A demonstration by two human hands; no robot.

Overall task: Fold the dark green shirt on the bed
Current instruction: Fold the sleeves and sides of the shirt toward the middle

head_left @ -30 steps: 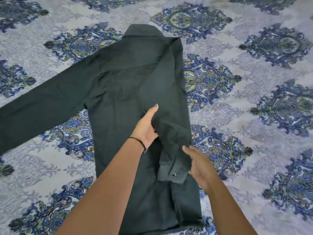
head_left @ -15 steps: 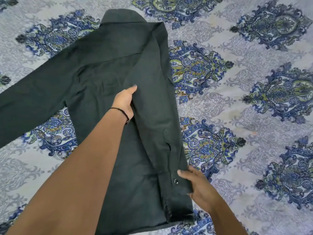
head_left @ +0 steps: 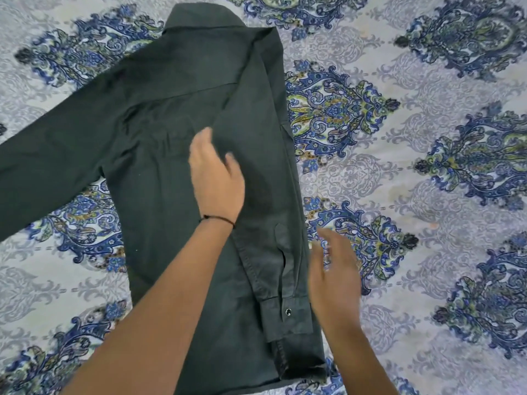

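Your dark green shirt lies back-up on the bed, collar at the far end, hem nearest you. Its right side is folded inward, and the right sleeve runs straight down that folded edge, snap-buttoned cuff near the hem. The left sleeve is spread out flat to the left.

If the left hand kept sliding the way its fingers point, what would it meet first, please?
Likely only more of the dark green shirt: the left hand points up-left toward the shoulder and spread sleeve.
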